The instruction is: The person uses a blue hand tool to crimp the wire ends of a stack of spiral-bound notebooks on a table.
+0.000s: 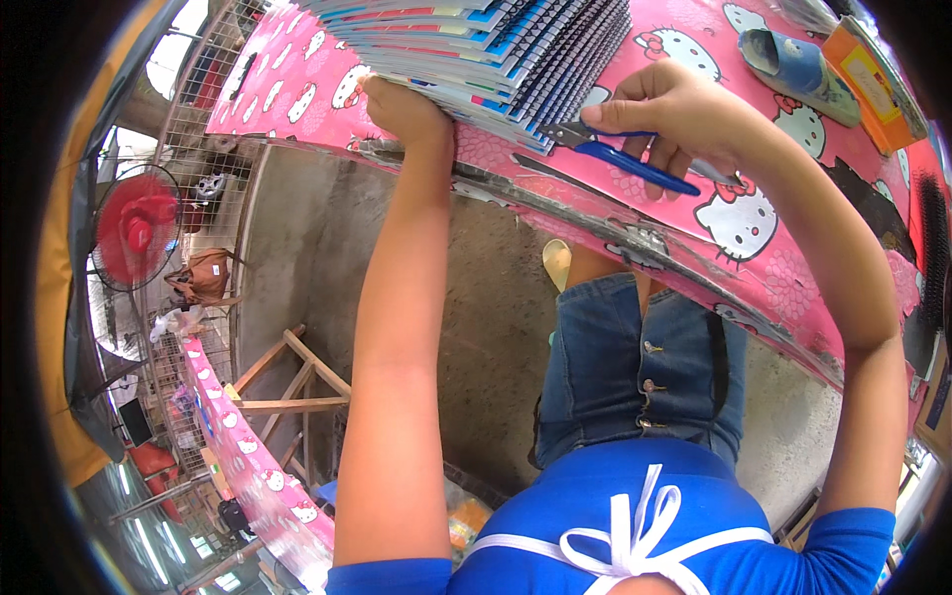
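A tall stack of spiral-bound notebooks (pixel 476 59) stands at the near edge of a table with a pink cartoon-cat cover (pixel 674 223); the dark wire coils face right. My left hand (pixel 409 111) is against the near left side of the stack, its fingers mostly hidden by the notebooks. In my right hand (pixel 664 114) are pliers with blue handles (pixel 635 167), the handles spread apart. Their dark jaws are at the coil ends of the lower notebooks; whether they grip a wire I cannot tell.
A blue patterned pouch-like thing (pixel 783 64) lies at the far right beside an orange box (pixel 873 89). Black coils (pixel 932 238) are at the right rim. The table's front edge (pixel 635 243) is worn. On the left are a red fan (pixel 139 230), a wooden frame (pixel 297 382) and another pink-covered surface (pixel 253 461).
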`<action>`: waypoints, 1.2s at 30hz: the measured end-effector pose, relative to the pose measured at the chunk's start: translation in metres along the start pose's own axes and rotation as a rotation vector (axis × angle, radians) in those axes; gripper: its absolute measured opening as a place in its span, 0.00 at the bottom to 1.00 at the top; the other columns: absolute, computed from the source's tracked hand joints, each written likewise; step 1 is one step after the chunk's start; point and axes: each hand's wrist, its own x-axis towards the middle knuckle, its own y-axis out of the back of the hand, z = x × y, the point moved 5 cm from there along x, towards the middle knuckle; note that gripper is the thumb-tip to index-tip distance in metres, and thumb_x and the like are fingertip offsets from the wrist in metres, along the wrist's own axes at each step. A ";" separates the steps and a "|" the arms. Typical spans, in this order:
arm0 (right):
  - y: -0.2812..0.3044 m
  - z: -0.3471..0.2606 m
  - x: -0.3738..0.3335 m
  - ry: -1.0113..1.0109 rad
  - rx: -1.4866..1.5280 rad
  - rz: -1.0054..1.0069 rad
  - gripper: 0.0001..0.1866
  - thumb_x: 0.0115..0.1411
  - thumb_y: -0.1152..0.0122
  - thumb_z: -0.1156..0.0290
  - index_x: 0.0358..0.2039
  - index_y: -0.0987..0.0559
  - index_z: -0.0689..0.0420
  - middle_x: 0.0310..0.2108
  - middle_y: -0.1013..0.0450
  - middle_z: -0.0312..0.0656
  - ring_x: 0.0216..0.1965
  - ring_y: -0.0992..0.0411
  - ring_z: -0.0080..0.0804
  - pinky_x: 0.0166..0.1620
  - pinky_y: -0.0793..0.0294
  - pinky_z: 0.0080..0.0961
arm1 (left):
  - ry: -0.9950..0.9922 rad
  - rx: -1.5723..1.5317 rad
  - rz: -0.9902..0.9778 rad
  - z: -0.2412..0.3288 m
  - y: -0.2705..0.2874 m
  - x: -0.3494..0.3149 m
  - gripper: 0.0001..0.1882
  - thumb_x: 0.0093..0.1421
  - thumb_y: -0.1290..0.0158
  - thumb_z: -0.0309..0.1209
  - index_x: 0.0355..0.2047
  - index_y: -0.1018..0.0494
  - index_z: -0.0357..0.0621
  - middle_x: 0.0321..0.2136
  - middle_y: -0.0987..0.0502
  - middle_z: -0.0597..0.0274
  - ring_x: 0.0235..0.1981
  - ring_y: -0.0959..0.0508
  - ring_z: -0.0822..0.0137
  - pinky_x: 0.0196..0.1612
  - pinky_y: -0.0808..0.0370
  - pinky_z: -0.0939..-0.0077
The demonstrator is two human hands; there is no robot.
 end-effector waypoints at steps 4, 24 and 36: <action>0.000 -0.013 -0.012 0.380 -0.528 0.232 0.20 0.52 0.34 0.55 0.32 0.24 0.61 0.25 0.26 0.45 0.25 0.25 0.39 0.26 0.28 0.34 | 0.010 -0.108 0.000 -0.004 0.003 0.004 0.28 0.66 0.71 0.43 0.36 0.30 0.27 0.36 0.25 0.48 0.36 0.27 0.59 0.43 0.30 0.64; -0.008 -0.012 -0.029 0.974 -0.942 0.536 0.21 0.48 0.34 0.60 0.38 0.27 0.58 0.34 0.31 0.47 0.35 0.28 0.45 0.36 0.29 0.38 | -0.020 0.001 0.049 -0.005 0.002 0.004 0.30 0.66 0.70 0.45 0.31 0.29 0.27 0.32 0.24 0.49 0.33 0.27 0.57 0.41 0.32 0.63; -0.004 -0.008 -0.001 -0.140 -0.100 -0.039 0.22 0.57 0.37 0.52 0.22 0.23 0.62 0.15 0.30 0.37 0.09 0.33 0.22 0.14 0.34 0.18 | 0.005 -0.019 0.052 -0.011 0.003 0.007 0.31 0.67 0.71 0.46 0.31 0.29 0.28 0.33 0.24 0.48 0.33 0.27 0.56 0.41 0.32 0.62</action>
